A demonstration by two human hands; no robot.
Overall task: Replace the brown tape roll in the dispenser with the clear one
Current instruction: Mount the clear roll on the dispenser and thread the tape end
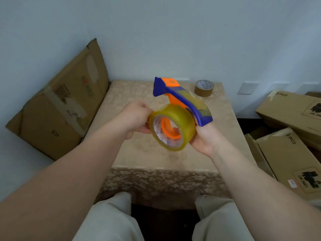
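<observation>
Filling the middle of the view, a desk (pixel 139 94) under a beige flowered cloth stands against a pale wall. A flattened carton (pixel 60 101) leans on the wall at its left. At its right lie stacked boxes (pixel 286 150) printed with "PICO". At the bottom edge, two knees (pixel 111 218) in light trousers sit just before the desk's front.

The dispenser (pixel 180 94), blue with orange parts, is held in the air above the desk, clear of the cloth. Its blue nose points up and to the left, and its blue tail ends above the right thumb. The clear roll (pixel 185 122), yellowish in tint, sits around the dispenser's orange hub, which shows through the roll's printed core. The core's open face is turned toward the camera and slightly left.

Both hands are on the clear roll. The right hand (pixel 206 138) cups its right side from below, palm against the outer face, fingers hidden behind. The left hand (pixel 135 115) has its fingers curled at the roll's left rim, gripping it; the fingertips are hard to make out.

The brown roll (pixel 204 88) lies flat at the desk's far right corner, well apart from the hands.
</observation>
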